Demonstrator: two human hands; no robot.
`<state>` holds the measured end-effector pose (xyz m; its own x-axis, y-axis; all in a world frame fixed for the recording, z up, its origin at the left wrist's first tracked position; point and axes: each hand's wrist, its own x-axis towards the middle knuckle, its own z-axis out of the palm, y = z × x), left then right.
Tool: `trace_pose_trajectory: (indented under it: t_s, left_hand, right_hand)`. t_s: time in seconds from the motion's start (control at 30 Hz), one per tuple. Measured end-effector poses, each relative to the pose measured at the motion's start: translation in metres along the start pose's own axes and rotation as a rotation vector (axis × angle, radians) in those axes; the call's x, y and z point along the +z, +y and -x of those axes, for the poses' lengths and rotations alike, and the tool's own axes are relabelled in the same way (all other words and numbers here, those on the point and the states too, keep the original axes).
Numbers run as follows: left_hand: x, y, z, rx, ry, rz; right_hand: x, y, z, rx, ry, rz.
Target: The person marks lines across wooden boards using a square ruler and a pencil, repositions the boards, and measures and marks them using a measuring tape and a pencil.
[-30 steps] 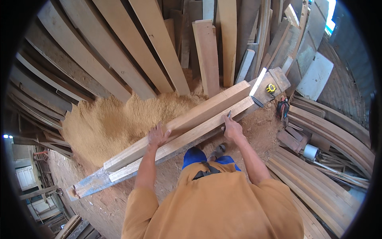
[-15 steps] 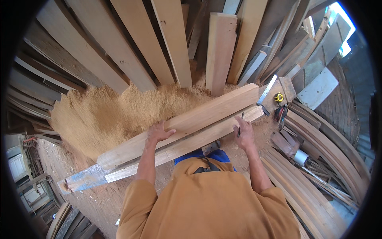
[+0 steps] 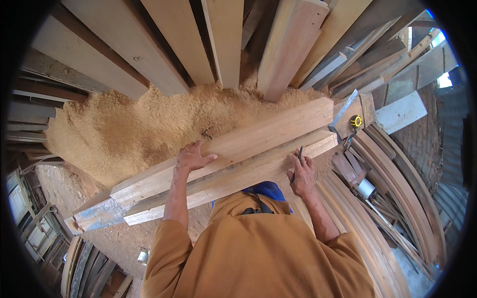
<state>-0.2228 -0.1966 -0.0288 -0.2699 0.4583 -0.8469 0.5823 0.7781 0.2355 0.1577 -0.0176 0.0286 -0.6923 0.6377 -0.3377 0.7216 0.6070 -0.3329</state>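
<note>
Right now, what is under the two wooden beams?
Past the left ends of the beams, a plank smeared whitish shows; past the right, a brown board end. The beams hide most between, including whether both are one.

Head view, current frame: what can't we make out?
All in the head view:
- Slim dark pencil-like tool: partly hidden by the right hand holding it.
- Left hand: palm hidden by its own back, so pressure on the long pale-brown squared wooden beam can't be told.
- Round yellow-and-black tape measure: markings too small.
- Tall pale-brown leaning wooden boards: upper ends cut off by the top edge.
</note>
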Motion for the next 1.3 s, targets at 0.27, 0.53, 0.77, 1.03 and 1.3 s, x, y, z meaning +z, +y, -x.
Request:
trace_pose_trajectory:
  t_s: [0.27, 0.53, 0.77, 1.03, 1.3]
  left_hand:
    - [0.003, -0.013, -0.018, 0.046, -0.037, 0.004]
    - [-0.010, -0.009, -0.016, 0.063, -0.068, 0.051]
    - [-0.010, -0.012, -0.024, 0.048, -0.106, 0.071]
    - [-0.005, -0.013, -0.029, 0.078, -0.074, 0.057]
    - [-0.015, -0.010, -0.023, 0.067, -0.103, 0.061]
  right_hand:
    - [0.016, -0.035, -0.036, 0.076, 0.230, -0.395]
    - [0.029, -0.068, -0.085, -0.036, 0.281, -0.545]
    - [0.047, -0.051, -0.080, -0.252, 0.215, -0.456]
    - [0.039, -0.052, -0.087, -0.141, 0.382, -0.474]
    - [0.038, -0.032, -0.074, -0.040, 0.297, -0.292]
